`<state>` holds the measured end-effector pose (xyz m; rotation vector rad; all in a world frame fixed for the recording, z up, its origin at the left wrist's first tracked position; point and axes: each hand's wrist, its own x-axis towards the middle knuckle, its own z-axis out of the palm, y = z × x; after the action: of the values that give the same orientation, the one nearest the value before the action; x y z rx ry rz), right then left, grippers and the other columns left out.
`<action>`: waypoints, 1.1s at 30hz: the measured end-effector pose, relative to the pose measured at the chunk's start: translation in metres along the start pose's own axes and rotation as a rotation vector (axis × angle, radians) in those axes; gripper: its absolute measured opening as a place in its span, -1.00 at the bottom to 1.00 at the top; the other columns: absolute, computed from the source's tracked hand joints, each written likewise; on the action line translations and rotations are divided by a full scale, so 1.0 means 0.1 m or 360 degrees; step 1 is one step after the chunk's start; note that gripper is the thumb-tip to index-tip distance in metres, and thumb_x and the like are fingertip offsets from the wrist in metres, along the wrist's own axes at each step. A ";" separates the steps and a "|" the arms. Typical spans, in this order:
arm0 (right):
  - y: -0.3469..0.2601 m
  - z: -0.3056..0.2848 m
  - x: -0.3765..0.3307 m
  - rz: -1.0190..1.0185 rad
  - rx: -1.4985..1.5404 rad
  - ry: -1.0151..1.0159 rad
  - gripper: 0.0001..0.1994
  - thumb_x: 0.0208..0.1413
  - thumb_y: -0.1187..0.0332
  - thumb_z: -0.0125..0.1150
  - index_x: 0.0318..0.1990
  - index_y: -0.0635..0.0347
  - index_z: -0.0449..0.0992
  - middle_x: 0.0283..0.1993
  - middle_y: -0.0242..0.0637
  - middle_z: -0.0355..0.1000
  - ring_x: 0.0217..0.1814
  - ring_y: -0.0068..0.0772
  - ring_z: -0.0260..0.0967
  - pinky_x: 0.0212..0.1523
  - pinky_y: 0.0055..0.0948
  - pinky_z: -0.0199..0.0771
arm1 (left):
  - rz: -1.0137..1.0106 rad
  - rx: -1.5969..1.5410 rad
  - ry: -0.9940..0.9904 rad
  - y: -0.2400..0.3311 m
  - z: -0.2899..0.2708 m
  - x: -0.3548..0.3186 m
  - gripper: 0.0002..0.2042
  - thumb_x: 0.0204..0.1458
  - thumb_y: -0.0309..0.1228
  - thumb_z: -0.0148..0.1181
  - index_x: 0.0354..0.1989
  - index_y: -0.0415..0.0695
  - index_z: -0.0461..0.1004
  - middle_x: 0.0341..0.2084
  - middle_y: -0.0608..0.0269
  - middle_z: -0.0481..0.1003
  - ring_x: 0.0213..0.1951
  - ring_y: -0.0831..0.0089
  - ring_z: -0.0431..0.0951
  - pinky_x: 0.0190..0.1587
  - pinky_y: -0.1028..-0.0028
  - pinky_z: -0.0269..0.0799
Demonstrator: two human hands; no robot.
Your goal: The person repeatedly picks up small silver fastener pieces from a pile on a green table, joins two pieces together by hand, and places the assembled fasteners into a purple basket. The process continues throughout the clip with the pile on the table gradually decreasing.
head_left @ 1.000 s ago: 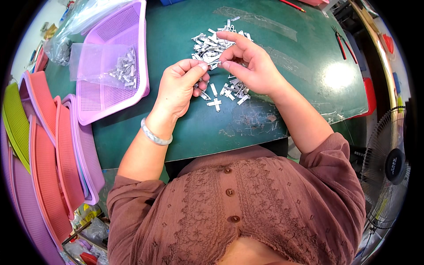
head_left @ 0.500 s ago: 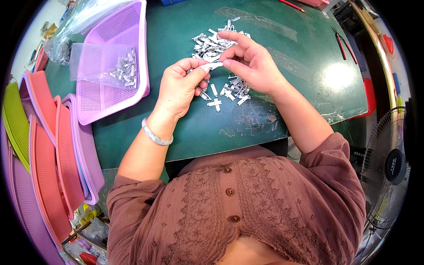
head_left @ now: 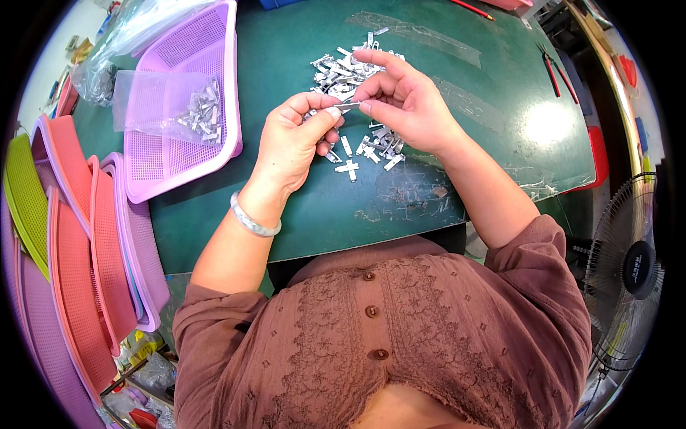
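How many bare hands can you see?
2: the left hand at the left end of a thin, silver-grey metal piece, the right hand at its right end.

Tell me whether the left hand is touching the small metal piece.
Touching: the head view shows the left hand pinching the metal piece by its left end, at the thumb tip.

The small parts point(head_left: 346, 74) are probably smooth metal, the tabletop point(head_left: 314, 214) glossy but scuffed, the basket point(head_left: 189, 39) plastic.
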<state>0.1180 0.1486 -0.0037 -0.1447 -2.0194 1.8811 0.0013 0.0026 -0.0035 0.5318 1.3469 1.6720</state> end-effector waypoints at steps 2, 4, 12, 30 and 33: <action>-0.01 0.00 0.00 -0.0029 -0.0093 0.0007 -0.44 -0.05 0.64 0.05 0.16 0.23 0.10 -0.31 -0.37 0.34 -0.23 -0.63 0.28 -0.17 -0.62 0.27 | -0.0013 -0.0049 -0.0028 0.00 0.01 -0.01 -0.88 0.00 -0.51 0.08 -0.28 -0.24 0.39 -0.50 0.25 0.45 -0.58 0.65 0.36 -0.61 0.72 0.22; 0.00 0.01 0.00 -0.0096 -0.0119 0.0003 -0.43 -0.07 0.65 0.05 0.16 0.23 0.10 -0.31 -0.36 0.34 -0.22 -0.61 0.29 -0.15 -0.60 0.28 | -0.0015 -0.0078 -0.0049 0.01 0.00 0.00 -0.86 -0.03 -0.51 0.10 -0.29 -0.24 0.40 -0.48 0.24 0.46 -0.58 0.66 0.37 -0.60 0.72 0.25; -0.01 0.02 0.00 -0.0205 -0.0152 0.0014 -0.42 -0.08 0.67 0.05 0.16 0.24 0.10 -0.30 -0.35 0.32 -0.20 -0.58 0.29 -0.08 -0.54 0.28 | 0.0009 -0.0084 -0.0070 -0.01 -0.01 0.01 -0.84 -0.05 -0.51 0.13 -0.28 -0.24 0.40 -0.47 0.25 0.46 -0.57 0.65 0.38 -0.59 0.71 0.27; -0.04 0.17 -0.02 -0.0244 -0.1104 -0.0399 -0.28 -0.28 0.55 0.24 0.15 0.14 0.10 -0.36 -0.28 0.36 -0.22 -0.25 0.31 -0.13 -0.34 0.27 | -0.0098 -0.0733 0.0041 0.04 -0.20 0.07 -0.88 -0.05 -0.46 -0.04 -0.34 -0.20 0.35 -0.43 0.13 0.41 -0.41 0.37 0.43 -0.48 0.53 0.35; -0.02 0.15 -0.02 -0.0237 -0.1170 -0.0269 -0.30 -0.28 0.58 0.20 0.14 0.13 0.12 -0.36 -0.28 0.33 -0.24 -0.21 0.26 -0.15 -0.31 0.25 | -0.0130 -0.0586 0.0094 0.05 -0.16 0.06 -0.87 -0.04 -0.44 -0.01 -0.32 -0.19 0.35 -0.45 0.19 0.39 -0.43 0.43 0.39 -0.49 0.57 0.30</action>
<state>0.1150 0.1334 -0.0030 -0.0228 -2.6627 1.0169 -0.0160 -0.0007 -0.0052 0.2118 1.0507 1.8237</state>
